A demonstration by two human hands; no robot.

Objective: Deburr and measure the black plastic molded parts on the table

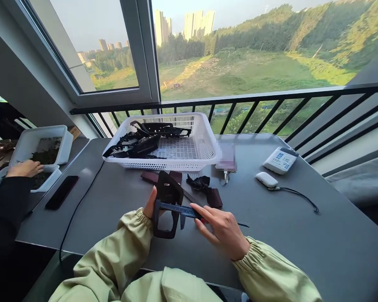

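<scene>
Centrally, a stiff black plastic part [167,193] is held upright above the table [91,222] by the left hand [149,203] — thumb against its face, the grip narrow — while a blue caliper [179,210] is pinched by the right hand [222,230] and set across the part's frame. The part is judged light and rigid, best taken by its outer frame. Behind it, more black parts [135,143] lie in a white basket [173,165]; a co-worker's hand [24,168] rests by a white tray [40,144]. Caliper markings are too small to read.
</scene>
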